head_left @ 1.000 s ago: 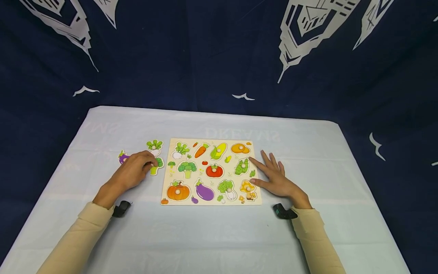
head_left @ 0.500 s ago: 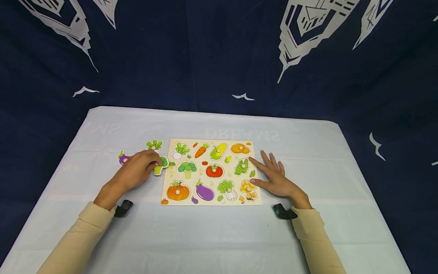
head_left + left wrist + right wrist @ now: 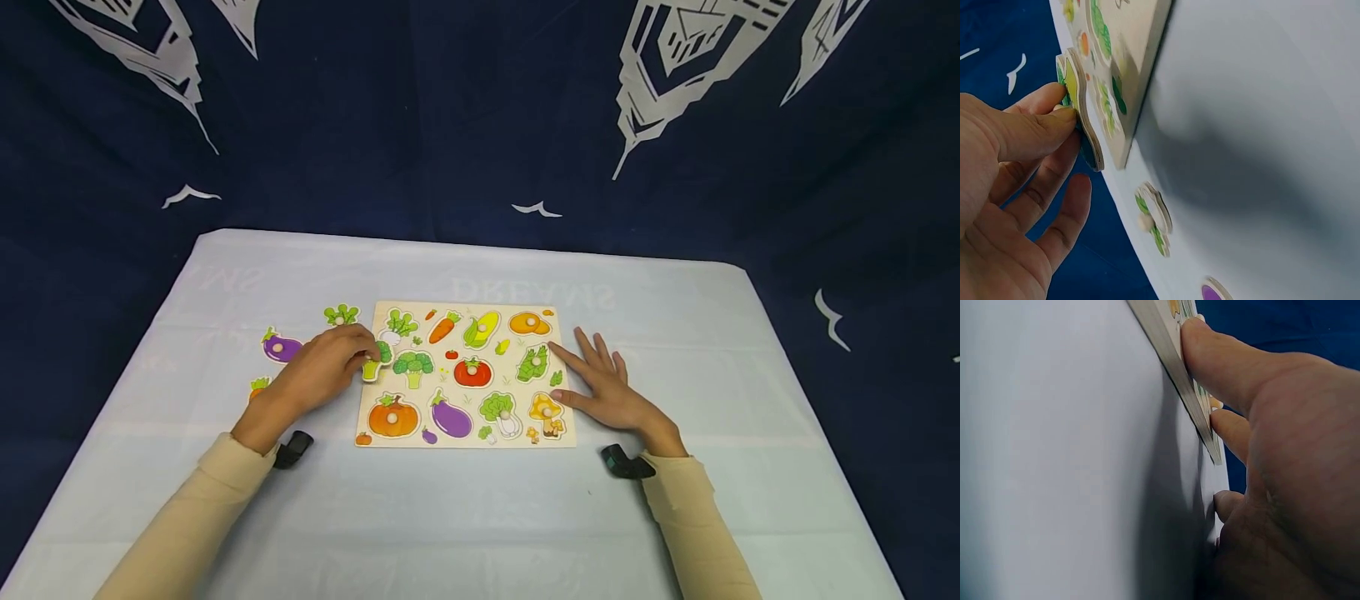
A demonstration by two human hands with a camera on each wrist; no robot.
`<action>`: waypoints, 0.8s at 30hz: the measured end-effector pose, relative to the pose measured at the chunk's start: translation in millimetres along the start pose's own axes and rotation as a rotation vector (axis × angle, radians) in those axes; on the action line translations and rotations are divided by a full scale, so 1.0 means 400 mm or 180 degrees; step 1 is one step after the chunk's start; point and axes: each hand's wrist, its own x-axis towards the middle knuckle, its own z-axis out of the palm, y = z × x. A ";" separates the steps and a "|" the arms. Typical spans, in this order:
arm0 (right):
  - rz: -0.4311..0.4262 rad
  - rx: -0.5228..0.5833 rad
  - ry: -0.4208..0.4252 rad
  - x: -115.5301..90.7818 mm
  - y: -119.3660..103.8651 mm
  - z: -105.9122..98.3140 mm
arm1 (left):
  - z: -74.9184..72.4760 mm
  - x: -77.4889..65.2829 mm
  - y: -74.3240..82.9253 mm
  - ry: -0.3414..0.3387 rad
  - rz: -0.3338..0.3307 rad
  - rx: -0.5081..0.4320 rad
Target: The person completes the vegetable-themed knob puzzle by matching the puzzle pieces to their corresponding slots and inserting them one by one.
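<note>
My left hand point(image 3: 326, 367) pinches a broccoli puzzle piece point(image 3: 372, 367) between thumb and fingers, and in the head view the piece overlaps the left edge of the wooden vegetable puzzle board point(image 3: 465, 443). The left wrist view shows that broccoli piece point(image 3: 1082, 106) held up off the board, its knob hidden by the fingertips. A printed broccoli picture point(image 3: 413, 367) lies just right of it. My right hand point(image 3: 611, 390) has its fingers spread, with thumb and index fingertip resting on the board's right edge. Pumpkin point(image 3: 393, 417), tomato point(image 3: 472, 372) and several other knobbed pieces sit in the board.
Left of the board lie a white radish piece point(image 3: 341, 315), an eggplant piece point(image 3: 281, 346) and a partly hidden carrot piece point(image 3: 258, 387). The white-covered table point(image 3: 450, 525) ends at a dark blue patterned cloth point(image 3: 450, 125) behind.
My left hand has carried the broccoli piece rightward from the tabletop to the board's left edge, uncovering more of the eggplant piece and the carrot piece. My right hand stays in place.
</note>
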 end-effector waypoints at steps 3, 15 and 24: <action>0.0022 0.0000 -0.0035 0.000 -0.001 0.001 | 0.005 0.007 0.007 -0.0030 0.0041 -0.0003; 0.0032 -0.0014 -0.0074 0.006 0.002 -0.001 | 0.040 0.043 0.038 -0.0093 0.0230 -0.0060; 0.0022 -0.0020 -0.0046 0.004 -0.001 0.000 | 0.063 0.070 0.059 -0.0145 0.0282 -0.0092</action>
